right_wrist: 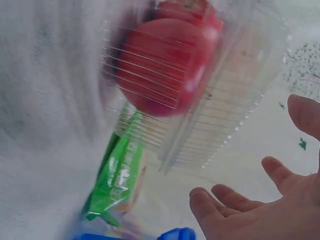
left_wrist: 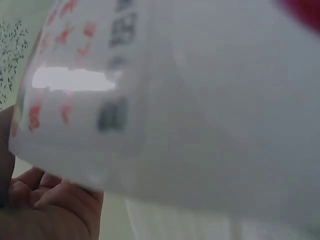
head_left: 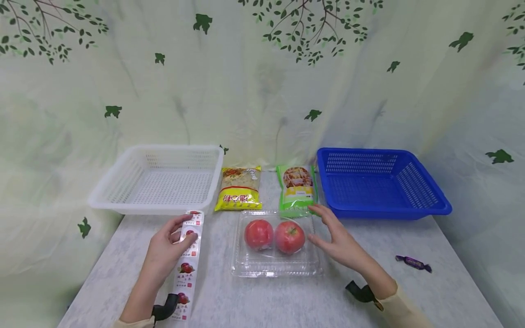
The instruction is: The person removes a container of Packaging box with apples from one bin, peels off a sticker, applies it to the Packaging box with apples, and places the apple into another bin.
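Note:
My left hand pinches a long strip of white stickers printed with red fruit; in the left wrist view the blurred strip fills most of the picture. My right hand is spread beside the right edge of a clear plastic clamshell box, holding nothing. Inside that box are two red apples, seen through the lid. The right wrist view shows the right hand's fingers apart, a little away from the box's ridged side.
Behind the box lie a yellow bag of powder and a green food packet. A white basket stands at the back left, a blue basket at the back right. A purple-wrapped candy lies on the right of the table.

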`<state>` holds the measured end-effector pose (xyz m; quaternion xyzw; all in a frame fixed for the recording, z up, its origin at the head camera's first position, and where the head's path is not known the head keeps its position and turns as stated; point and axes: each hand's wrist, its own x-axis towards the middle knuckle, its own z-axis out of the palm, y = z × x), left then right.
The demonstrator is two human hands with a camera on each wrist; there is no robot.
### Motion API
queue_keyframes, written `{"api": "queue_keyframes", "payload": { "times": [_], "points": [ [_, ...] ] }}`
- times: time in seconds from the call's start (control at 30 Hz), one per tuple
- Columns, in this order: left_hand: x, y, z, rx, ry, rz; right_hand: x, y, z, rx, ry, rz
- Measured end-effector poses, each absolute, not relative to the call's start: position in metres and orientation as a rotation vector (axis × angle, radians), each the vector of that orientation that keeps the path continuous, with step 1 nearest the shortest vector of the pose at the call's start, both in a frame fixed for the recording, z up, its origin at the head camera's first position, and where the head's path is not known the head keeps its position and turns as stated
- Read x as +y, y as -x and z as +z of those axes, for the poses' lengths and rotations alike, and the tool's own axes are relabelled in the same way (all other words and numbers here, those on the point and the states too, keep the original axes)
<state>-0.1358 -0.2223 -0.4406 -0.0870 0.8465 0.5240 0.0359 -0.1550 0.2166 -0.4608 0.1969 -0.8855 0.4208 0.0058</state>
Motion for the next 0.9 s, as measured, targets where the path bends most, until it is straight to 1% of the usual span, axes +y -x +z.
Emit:
{"api": "queue_keyframes", "payload": {
  "times": [0.2, 0.37, 0.5, 0.67, 0.9],
  "points": [
    [-0.184, 0.139, -0.416, 2.538, 0.104, 1.713, 0.208, 0.163, -0.439, -2.675, -0.675, 1.333],
    [-0.151, 0.14, -0.402, 2.421, -0.091, 1.818, 0.191, 0.17, -0.419, -2.557, -0.705, 1.529],
    [-0.124, 0.138, -0.392, 2.311, -0.24, 1.886, 0.175, 0.176, -0.404, -2.507, -0.62, 1.831],
    [-0.097, 0.135, -0.385, 2.188, -0.356, 1.909, 0.162, 0.182, -0.391, -2.478, -0.493, 2.176],
    [-0.069, 0.131, -0.388, 2.142, -0.424, 1.88, 0.155, 0.182, -0.388, -2.383, -0.33, 2.341]
  ]
}}
